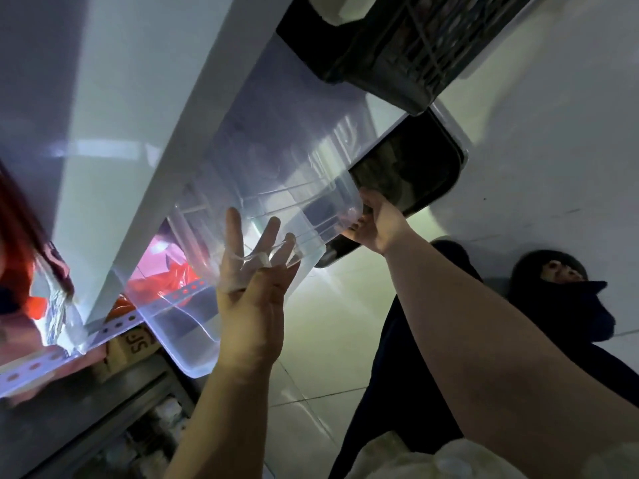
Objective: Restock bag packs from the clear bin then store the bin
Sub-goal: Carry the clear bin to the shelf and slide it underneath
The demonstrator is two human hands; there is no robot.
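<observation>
The clear bin (276, 160) is raised overhead, lying along the top of a white shelf unit (138, 108), and looks empty. My left hand (252, 281) presses flat against its near end, fingers spread behind the clear plastic. My right hand (377, 223) grips the bin's rim on the right side, at the edge of a dark lid or tray (411, 174). Red packs (166, 274) show through the plastic on the shelf below.
A black slotted crate (408, 46) sits on top just beyond the bin. A perforated shelf rail (69, 350) runs lower left with a cardboard box (128, 344) beneath. Another person in dark clothes (567, 305) stands at right. White ceiling spreads behind.
</observation>
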